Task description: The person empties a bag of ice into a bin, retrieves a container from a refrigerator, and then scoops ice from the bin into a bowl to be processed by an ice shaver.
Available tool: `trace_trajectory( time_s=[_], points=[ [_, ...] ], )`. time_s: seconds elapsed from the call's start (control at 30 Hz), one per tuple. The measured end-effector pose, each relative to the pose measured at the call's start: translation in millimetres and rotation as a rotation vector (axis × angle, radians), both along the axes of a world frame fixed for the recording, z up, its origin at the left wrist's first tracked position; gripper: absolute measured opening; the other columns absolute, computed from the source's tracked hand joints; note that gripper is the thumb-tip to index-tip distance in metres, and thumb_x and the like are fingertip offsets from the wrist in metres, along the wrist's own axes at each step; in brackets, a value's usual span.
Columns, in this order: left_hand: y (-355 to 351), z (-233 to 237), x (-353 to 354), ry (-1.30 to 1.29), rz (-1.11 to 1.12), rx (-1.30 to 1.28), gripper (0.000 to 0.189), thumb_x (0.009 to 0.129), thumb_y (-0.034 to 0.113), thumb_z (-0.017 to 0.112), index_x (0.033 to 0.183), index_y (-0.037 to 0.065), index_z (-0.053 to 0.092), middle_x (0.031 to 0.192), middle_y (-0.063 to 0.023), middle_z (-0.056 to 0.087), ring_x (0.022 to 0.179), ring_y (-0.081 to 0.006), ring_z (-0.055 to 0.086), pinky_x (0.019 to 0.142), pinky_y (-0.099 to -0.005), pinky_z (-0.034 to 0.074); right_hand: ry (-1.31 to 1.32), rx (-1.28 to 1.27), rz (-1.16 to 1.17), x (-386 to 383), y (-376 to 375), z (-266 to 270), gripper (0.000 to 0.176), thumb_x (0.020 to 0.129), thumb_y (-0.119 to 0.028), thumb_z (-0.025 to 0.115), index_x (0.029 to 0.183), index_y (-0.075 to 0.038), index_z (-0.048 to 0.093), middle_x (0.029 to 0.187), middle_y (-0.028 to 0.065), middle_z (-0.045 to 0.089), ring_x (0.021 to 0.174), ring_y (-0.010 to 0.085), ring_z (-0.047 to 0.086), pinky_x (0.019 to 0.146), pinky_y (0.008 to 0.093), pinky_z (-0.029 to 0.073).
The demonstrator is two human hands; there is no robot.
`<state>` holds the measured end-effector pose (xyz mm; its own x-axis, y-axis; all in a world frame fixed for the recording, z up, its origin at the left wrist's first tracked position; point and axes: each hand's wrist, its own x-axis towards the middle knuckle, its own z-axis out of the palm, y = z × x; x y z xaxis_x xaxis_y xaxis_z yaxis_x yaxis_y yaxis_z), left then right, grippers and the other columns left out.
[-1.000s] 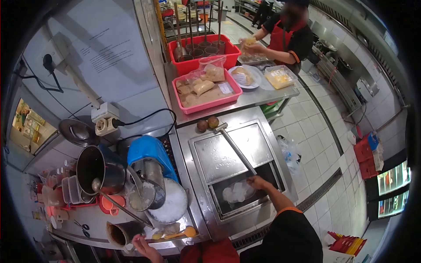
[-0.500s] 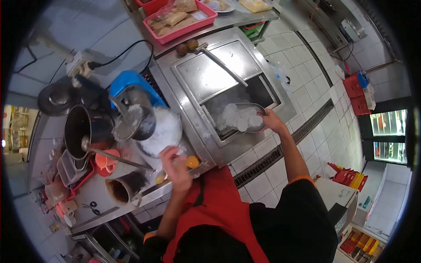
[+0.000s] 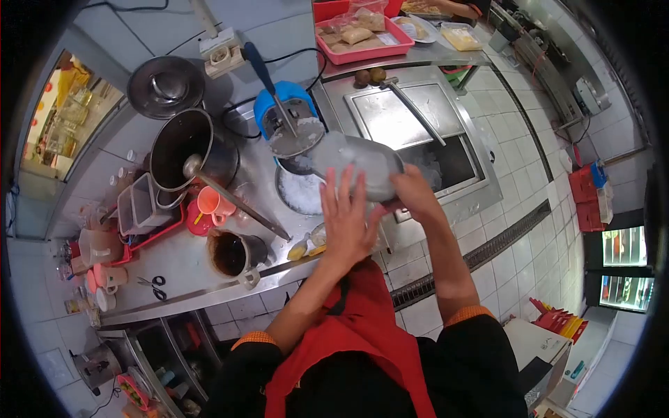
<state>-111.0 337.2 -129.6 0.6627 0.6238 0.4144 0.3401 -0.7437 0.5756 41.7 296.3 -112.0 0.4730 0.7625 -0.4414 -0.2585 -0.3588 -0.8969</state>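
My right hand (image 3: 416,191) grips a metal ice scoop (image 3: 376,171) by its handle end. The scoop is tilted, its front end right at the round, ice-covered metal mouth (image 3: 298,139) of a blue machine (image 3: 287,92). Just below the scoop, my left hand (image 3: 345,223) is spread with its fingers apart, overlapping the scoop's lower edge. A round metal bowl (image 3: 282,191) of crushed ice (image 3: 301,194) stands under the machine's mouth, partly hidden by my left hand. A long lever (image 3: 259,68) with a dark grip rises from the machine.
The steel ice bin (image 3: 461,167) is partly uncovered at right. Left of the bowl stand a large dark pot (image 3: 226,157), a ladle (image 3: 244,202), a brown-stained jug (image 3: 254,252) and scissors (image 3: 159,287). A pink tray (image 3: 390,51) of bags sits behind. Part of another person (image 3: 456,8) shows at top.
My right hand has lifted the scoop out of the ice bin and carried it left to the machine. My left hand has moved up beside the scoop, fingers spreading. The view has turned left.
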Motion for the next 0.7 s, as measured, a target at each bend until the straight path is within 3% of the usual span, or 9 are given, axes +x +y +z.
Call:
trace_trajectory(
  time_s=[0.1, 0.17, 0.27, 0.47, 0.6, 0.63, 0.7],
  points=[
    [21.3, -3.6, -10.9, 0.016, 0.132, -0.022, 0.059, 0.086, 0.03, 0.048, 0.133, 0.0, 0.03, 0.139, -0.0193, 0.026, 0.132, -0.0393, 0.013, 0.105, -0.053, 0.011, -0.111, -0.092, -0.011, -21.5, 29.4, 16.4, 0.034, 0.081, -0.017, 0.047, 0.1, 0.011, 0.048, 0.081, 0.0216, 0.06, 0.058, 0.0261, 0.063, 0.044, 0.0351, 0.055],
    [26.9, -3.2, -15.8, -0.021, 0.165, -0.075, 0.06, 0.087, 0.032, 0.045, 0.132, -0.004, 0.03, 0.138, -0.0192, 0.028, 0.132, -0.0373, 0.015, 0.105, -0.0522, 0.009, -0.102, -0.091, -0.021, -28.9, 33.0, 24.1, 0.034, 0.082, -0.018, 0.048, 0.102, 0.01, 0.046, 0.082, 0.0218, 0.059, 0.058, 0.0269, 0.063, 0.044, 0.0354, 0.055],
    [27.6, -1.0, -18.7, 0.026, 0.162, -0.054, 0.06, 0.089, 0.035, 0.042, 0.134, -0.002, 0.027, 0.135, -0.0183, 0.032, 0.131, -0.0368, 0.018, 0.106, -0.0493, 0.011, -0.032, -0.045, -0.075, -38.6, 30.0, 25.0, 0.035, 0.083, -0.018, 0.047, 0.106, 0.008, 0.042, 0.083, 0.0218, 0.058, 0.057, 0.0284, 0.063, 0.043, 0.0359, 0.055],
    [19.9, -2.7, -31.7, -0.046, 0.115, -0.069, 0.041, 0.087, 0.026, 0.046, 0.122, 0.005, 0.047, 0.129, -0.0178, 0.039, 0.128, -0.0352, 0.026, 0.104, -0.046, 0.016, 0.034, 0.119, -0.095, -46.8, 9.3, -19.2, 0.036, 0.086, -0.009, 0.041, 0.119, -0.001, 0.032, 0.098, 0.0215, 0.054, 0.062, 0.0311, 0.063, 0.046, 0.0362, 0.056],
    [60.4, 24.3, -54.2, -0.508, 0.248, 0.107, 0.032, 0.082, 0.016, 0.052, 0.109, 0.0, 0.05, 0.11, -0.015, 0.049, 0.107, -0.033, 0.042, 0.095, -0.0428, 0.028, 0.182, 0.181, -0.193, -53.8, 0.0, -38.9, 0.034, 0.083, -0.005, 0.038, 0.116, 0.0, 0.033, 0.094, 0.0226, 0.054, 0.055, 0.0294, 0.062, 0.044, 0.0329, 0.056],
    [88.8, 29.8, -49.7, -0.742, 0.267, 0.02, 0.026, 0.081, 0.012, 0.052, 0.104, 0.001, 0.05, 0.105, -0.0139, 0.049, 0.102, -0.029, 0.045, 0.091, -0.0381, 0.033, 0.195, 0.174, -0.193, -53.6, -4.2, -41.5, 0.036, 0.082, -0.005, 0.038, 0.117, 0.0, 0.033, 0.093, 0.0222, 0.054, 0.056, 0.0294, 0.062, 0.044, 0.0329, 0.056],
    [145.9, 63.2, -36.8, -0.834, 0.286, -0.111, 0.029, 0.083, 0.018, 0.055, 0.105, -0.001, 0.05, 0.102, -0.0118, 0.049, 0.093, -0.0196, 0.047, 0.081, -0.0305, 0.038, 0.211, 0.176, -0.193, -50.8, -12.0, -43.0, 0.037, 0.082, -0.005, 0.039, 0.118, -0.001, 0.032, 0.093, 0.0219, 0.054, 0.057, 0.0295, 0.062, 0.044, 0.0329, 0.056]
  ],
)
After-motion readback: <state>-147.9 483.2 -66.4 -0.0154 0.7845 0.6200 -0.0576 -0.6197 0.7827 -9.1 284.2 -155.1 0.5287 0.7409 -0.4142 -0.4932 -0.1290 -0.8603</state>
